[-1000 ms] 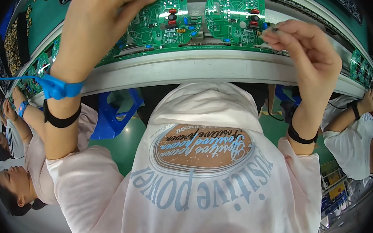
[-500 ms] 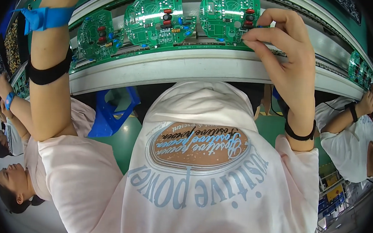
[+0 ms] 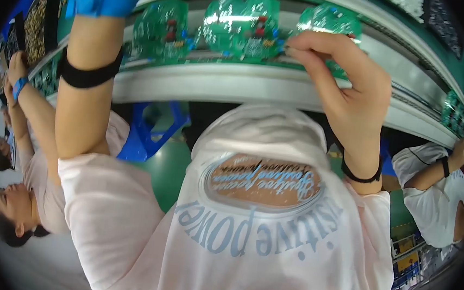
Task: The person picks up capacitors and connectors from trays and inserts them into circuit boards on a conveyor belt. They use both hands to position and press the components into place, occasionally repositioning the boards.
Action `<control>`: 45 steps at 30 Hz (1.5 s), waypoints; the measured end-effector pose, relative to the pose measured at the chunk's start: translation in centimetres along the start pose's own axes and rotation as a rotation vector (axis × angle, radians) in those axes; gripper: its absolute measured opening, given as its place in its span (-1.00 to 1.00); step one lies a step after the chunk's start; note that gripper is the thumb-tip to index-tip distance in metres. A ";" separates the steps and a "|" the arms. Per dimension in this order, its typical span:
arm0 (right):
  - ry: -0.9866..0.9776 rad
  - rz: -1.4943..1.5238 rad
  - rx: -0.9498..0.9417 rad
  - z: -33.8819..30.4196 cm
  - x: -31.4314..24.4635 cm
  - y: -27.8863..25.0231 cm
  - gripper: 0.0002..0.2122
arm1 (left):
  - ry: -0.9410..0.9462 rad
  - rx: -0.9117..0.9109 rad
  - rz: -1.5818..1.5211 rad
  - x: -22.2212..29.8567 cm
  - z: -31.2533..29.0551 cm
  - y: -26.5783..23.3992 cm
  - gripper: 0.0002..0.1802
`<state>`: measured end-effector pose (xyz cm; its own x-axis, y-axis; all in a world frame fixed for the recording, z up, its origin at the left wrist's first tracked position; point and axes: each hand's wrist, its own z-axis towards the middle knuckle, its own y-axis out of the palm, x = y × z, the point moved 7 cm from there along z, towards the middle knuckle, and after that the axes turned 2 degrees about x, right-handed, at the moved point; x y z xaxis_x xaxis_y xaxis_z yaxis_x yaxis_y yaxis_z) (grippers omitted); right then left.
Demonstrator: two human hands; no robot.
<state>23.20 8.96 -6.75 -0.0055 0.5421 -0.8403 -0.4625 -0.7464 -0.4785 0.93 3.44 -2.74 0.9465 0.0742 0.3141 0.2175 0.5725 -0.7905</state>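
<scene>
My right hand is closed in a pinch, thumb and forefinger tips together near the right edge of the middle green circuit board. Whatever lies between those fingertips, if anything, is too small to make out. Part of the right circuit board is covered by this hand. A third circuit board lies to the left. The boards carry red, blue and dark components, blurred by motion. Only my left forearm shows, with a blue strap and a black band; the hand itself is beyond the top edge.
A pale metal rail runs along the near side of the boards. Bins of small parts stand at the far left, and white parts at the far right. Co-workers sit on both sides. A blue stool stands below the rail.
My right fingertips have gone from the right board's right side to the gap beside the middle board. The boards now appear farther right in the picture, and the view has shifted.
</scene>
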 end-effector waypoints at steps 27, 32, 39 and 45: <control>-0.448 -0.668 -0.092 14.4 4.1 -6.2 -0.90 | 0.077 0.008 0.005 2.8 4.8 6.1 -0.91; -0.417 -0.643 -0.038 14.0 3.3 -7.6 -0.90 | 0.111 -0.046 0.089 3.4 5.4 6.9 -0.91; -0.300 0.416 -0.017 13.8 5.9 -9.7 -0.87 | 0.221 0.009 0.134 3.6 6.0 7.1 -0.92; 0.039 0.022 -0.065 7.2 3.3 -10.8 -0.84 | -0.030 0.041 -0.209 5.1 5.0 3.0 -0.89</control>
<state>21.81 21.59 -2.48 0.0204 0.5110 -0.8593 -0.4041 -0.7820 -0.4746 5.22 9.62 -0.85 0.8740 -0.0253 0.4853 0.3980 0.6104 -0.6848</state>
